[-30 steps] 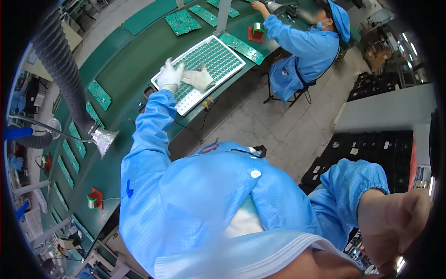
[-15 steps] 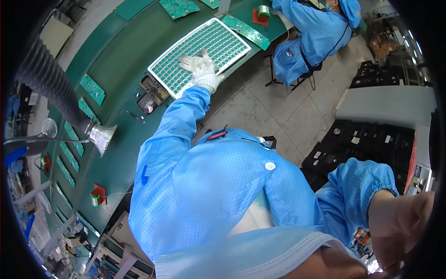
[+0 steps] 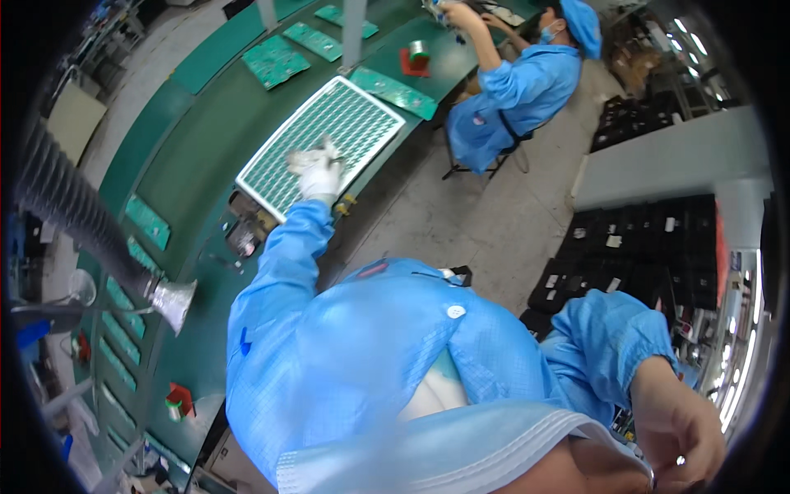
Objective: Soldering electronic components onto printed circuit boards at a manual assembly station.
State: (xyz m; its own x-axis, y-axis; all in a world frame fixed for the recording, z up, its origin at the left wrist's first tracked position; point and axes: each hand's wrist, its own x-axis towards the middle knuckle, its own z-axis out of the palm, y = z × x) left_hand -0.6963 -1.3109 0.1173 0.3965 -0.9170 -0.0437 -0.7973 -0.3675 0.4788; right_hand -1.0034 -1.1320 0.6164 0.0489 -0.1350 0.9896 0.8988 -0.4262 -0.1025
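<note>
My left hand (image 3: 318, 172), in a white glove, rests over a white-framed grid tray (image 3: 262, 151) with green showing between its rows. Its fingers are spread and hold nothing that I can see. The tray lies aslant on the green workbench, close to the edge. At the lower right, my bare right hand (image 3: 676, 424) is raised beside the edge of my light blue face mask (image 3: 461, 440). Its fingers are curled together, with a small shiny spot at them; what they grip cannot be made out.
Green circuit boards (image 3: 276, 62) lie around the tray and along the bench's left side. Solder spools on red stands (image 3: 418, 59) sit on the bench. A ribbed black fume hose (image 3: 82, 210) hangs at left. Beyond the tray sits a co-worker (image 3: 527, 99); black boxes (image 3: 634, 247) are stacked at right.
The whole view has shifted, so the bench and tray appear lower and further left. My left hand stays spread over the tray. My right hand has come inward, its fingers now curled beside the mask.
</note>
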